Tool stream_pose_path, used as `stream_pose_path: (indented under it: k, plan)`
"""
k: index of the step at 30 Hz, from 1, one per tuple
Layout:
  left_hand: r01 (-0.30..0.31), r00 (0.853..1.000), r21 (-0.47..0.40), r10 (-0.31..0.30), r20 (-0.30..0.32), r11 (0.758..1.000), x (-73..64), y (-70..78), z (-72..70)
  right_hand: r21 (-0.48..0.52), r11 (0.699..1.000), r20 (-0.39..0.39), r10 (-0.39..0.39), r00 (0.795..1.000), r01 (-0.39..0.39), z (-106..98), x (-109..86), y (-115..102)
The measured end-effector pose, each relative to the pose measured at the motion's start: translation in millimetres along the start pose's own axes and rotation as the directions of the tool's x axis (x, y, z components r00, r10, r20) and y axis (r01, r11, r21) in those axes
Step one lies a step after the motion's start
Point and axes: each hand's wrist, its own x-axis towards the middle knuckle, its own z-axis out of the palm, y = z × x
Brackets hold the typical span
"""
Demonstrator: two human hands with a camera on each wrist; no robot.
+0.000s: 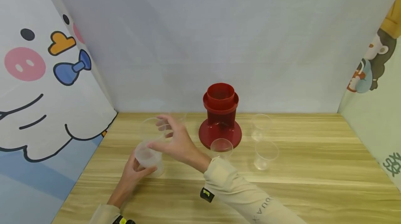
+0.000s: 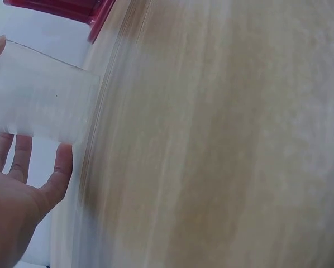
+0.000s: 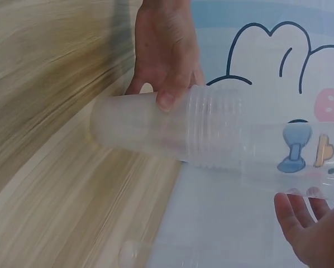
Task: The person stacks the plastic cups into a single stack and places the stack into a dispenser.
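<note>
My left hand (image 1: 128, 177) grips a stack of clear plastic cups (image 1: 151, 163) low on its side, on the left part of the table. In the right wrist view the thumb of that left hand (image 3: 170, 56) lies along the stack (image 3: 211, 125), just below its ribbed rims. A single clear cup (image 3: 267, 153) is in line with the stack, its base at the stack's mouth. My right hand (image 1: 180, 144) holds this cup between thumb and fingers, above the stack. From the left wrist, the left hand (image 2: 22, 206) shows fingertips against the frosted-looking stack (image 2: 44, 92).
A red cup-shaped stand (image 1: 220, 112) with a round base rises at the back middle. Clear cups stand beside it: one in front (image 1: 221, 147), and two to its right (image 1: 265, 154). Printed cloth walls (image 1: 219, 43) border the wooden table (image 1: 200, 196) at back and sides.
</note>
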Motion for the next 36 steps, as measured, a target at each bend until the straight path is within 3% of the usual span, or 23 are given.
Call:
stream_pose_path:
  k: [14,24,29,36]
  plan:
    - [-0.055,0.998,-0.035,0.056,0.009,0.998,-0.5,-2.0,0.5,-0.014,0.999,0.047,-0.049,0.998,0.050,12.5,5.2,1.5]
    - [-0.036,0.999,-0.014,0.036,0.022,0.999,-0.9,-0.1,-0.5,-0.034,0.998,0.083,-0.046,0.996,0.049,19.8,7.6,-1.4]
    - [-0.043,0.998,-0.014,0.043,0.038,0.999,-0.8,-0.8,-0.6,-0.070,0.996,0.106,-0.044,0.993,0.052,23.1,6.5,3.4]
    - [-0.007,0.999,0.000,0.007,0.041,1.000,-0.5,-0.3,-1.1,-0.112,0.993,0.126,-0.021,0.992,0.035,28.4,1.5,13.7]
